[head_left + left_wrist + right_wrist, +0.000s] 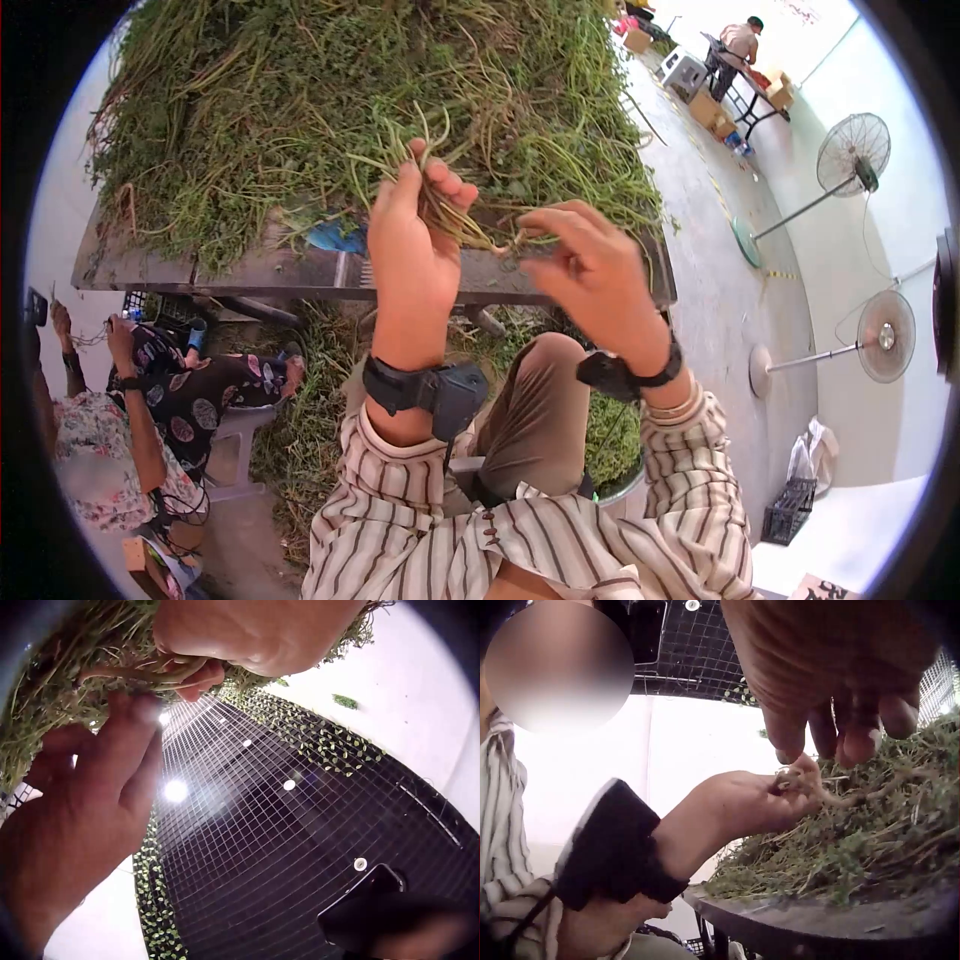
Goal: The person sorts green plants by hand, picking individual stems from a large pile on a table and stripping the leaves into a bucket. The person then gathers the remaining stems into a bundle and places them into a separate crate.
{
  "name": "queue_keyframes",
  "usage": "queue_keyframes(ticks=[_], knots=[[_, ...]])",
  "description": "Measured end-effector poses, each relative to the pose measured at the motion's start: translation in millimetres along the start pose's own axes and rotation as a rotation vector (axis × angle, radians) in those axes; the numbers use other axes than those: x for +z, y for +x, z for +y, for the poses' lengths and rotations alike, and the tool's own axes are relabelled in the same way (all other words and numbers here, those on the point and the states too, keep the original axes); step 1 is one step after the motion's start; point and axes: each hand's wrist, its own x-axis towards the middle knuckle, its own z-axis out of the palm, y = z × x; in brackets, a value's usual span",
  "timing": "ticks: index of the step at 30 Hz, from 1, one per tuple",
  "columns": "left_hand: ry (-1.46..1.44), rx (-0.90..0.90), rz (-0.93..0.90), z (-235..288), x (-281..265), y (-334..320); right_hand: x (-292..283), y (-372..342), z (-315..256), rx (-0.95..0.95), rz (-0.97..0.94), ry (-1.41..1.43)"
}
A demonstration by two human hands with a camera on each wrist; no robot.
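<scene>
My left hand (408, 245) grips a small bunch of green plant stems (450, 222) over the near part of the table. Their leafless tops stick up past the fingers, and the brownish lower ends point right. Close beside those ends is my right hand (600, 268), its thumb and bent fingers apart. In the right wrist view the right hand's fingers (859, 742) hang down above the left hand, with nothing seen between them. A stem end (124, 673) runs out from the left hand in the left wrist view, just above the right hand's fingertips.
A large heap of leafy stems (330, 110) covers the table (300, 278). A blue scrap (337, 237) lies by the near edge. Cut greens (320, 400) lie below. Another person (110, 440) sits at left. Two standing fans (852, 155) are at right; someone works at a far table.
</scene>
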Motion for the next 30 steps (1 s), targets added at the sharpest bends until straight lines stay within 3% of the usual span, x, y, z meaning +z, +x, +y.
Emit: queue_keyframes(ticks=[6,9,11,15,17,20,27,29,30], knots=[[0.028,0.020,0.068,4.2,4.3,-2.5,42.1,27.7,5.6,-0.072,-0.034,0.026],[0.007,0.012,0.033,5.4,4.5,-1.2,49.0,32.4,12.7,-0.098,0.039,0.055],[0.012,0.005,0.018,6.0,7.2,-3.1,49.4,35.5,17.7,0.035,0.063,0.212],[0.081,0.020,-0.090,1.6,4.4,-2.9,47.9,41.9,17.8,0.080,0.074,0.261],[0.104,0.038,-0.088,-0.1,4.0,-2.6,43.4,41.5,11.5,0.269,0.013,0.405],[0.118,0.055,-0.086,-2.6,1.8,0.1,36.7,41.4,8.8,0.360,-0.072,0.467],[0.063,0.055,-0.083,-1.9,5.1,-0.3,42.2,41.3,12.3,0.307,0.036,0.591],[0.073,0.050,-0.086,-1.6,5.8,-1.1,46.2,43.3,17.6,0.129,0.124,0.378],[0.086,0.044,-0.088,-1.5,5.8,-1.7,46.2,43.9,15.9,0.128,0.122,0.378]])
